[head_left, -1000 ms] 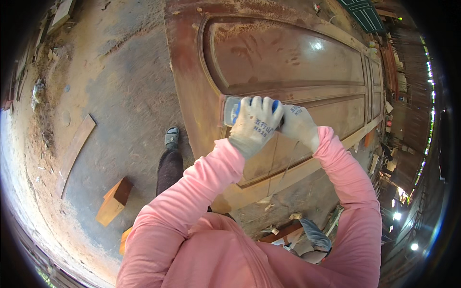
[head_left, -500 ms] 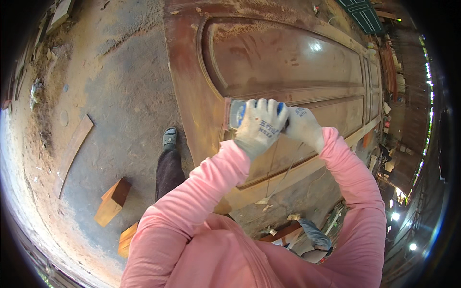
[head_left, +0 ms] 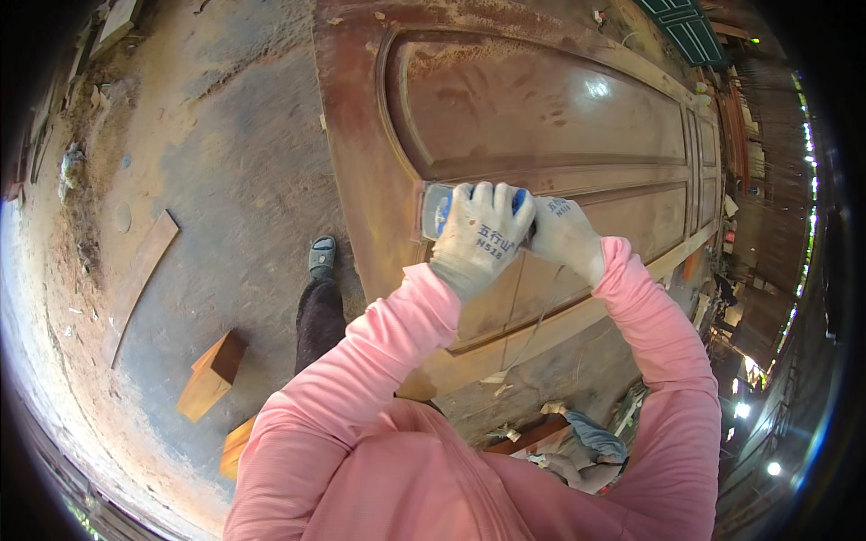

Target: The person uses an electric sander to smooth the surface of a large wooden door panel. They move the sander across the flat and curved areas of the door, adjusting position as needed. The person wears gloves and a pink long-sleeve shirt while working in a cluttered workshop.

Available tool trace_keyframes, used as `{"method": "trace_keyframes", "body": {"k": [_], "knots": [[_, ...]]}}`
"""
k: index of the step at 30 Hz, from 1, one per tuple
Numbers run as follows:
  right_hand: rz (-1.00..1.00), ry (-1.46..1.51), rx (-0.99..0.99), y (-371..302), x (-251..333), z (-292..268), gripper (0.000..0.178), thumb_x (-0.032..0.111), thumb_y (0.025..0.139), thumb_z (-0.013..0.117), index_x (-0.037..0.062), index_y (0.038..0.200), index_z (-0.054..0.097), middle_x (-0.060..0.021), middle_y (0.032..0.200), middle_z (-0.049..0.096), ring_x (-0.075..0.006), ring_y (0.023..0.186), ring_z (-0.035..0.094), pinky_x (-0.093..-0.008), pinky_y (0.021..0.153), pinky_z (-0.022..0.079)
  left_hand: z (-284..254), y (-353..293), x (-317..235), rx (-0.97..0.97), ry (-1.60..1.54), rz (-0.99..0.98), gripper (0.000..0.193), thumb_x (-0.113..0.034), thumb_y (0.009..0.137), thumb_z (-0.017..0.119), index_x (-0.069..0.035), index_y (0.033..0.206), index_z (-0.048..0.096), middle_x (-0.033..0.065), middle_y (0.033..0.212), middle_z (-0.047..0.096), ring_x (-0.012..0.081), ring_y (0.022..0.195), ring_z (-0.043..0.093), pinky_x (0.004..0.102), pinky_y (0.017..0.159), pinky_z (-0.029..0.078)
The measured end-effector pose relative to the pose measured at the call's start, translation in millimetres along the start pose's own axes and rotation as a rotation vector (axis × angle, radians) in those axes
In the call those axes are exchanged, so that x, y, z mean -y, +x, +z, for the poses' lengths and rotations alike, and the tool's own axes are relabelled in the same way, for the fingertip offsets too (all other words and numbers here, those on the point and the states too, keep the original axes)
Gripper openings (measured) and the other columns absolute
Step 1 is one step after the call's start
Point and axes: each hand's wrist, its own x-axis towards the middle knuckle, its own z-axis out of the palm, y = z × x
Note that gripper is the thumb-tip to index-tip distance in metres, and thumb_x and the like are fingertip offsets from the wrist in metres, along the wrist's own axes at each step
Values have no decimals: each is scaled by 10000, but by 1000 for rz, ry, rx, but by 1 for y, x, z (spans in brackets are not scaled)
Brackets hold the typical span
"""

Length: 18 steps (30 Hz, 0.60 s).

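A brown panelled wooden door (head_left: 541, 99) lies flat in front of me, dusty, with raised mouldings round its panels. On its near-left frame sits an electric sander (head_left: 436, 213) with a grey, flat front and blue parts. My left hand (head_left: 483, 232), in a white work glove, is wrapped over the sander's top. Close behind it, my right hand (head_left: 566, 236), gloved too, is closed round the rear of the sander; its grip is partly hidden by the left hand. A thin cord (head_left: 541, 316) runs down across the door from the tool.
A curved wooden strip (head_left: 144, 279) and a wooden block (head_left: 211, 374) lie on the dusty floor to the left. My sandalled foot (head_left: 321, 256) stands beside the door. A green panel (head_left: 686, 32) leans at the far right. Grey-blue cloth (head_left: 595, 437) lies among clutter nearby.
Both hands and the sander have shifted slightly left along the door frame. The grip of both hands looks the same.
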Motion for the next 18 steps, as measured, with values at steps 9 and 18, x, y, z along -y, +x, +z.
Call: {"method": "trace_keyframes", "body": {"k": [9, 18], "knots": [[168, -10, 90, 1, 2, -3, 350, 363, 922, 761, 98, 1141, 698, -155, 960, 786, -385, 899, 756, -505, 755, 585, 0, 3, 1, -62, -20, 23, 572, -386, 778, 866, -123, 1235, 645, 80, 1085, 674, 273, 1067, 685, 472, 908, 514], [242, -12, 125, 10, -4, -10, 357, 390, 919, 760, 97, 1118, 713, -164, 996, 789, -391, 935, 757, -514, 798, 586, -8, 18, 10, -3, -40, 73, 525, -396, 808, 843, -146, 1229, 652, 68, 1056, 665, 263, 1014, 674, 450, 868, 505]]}}
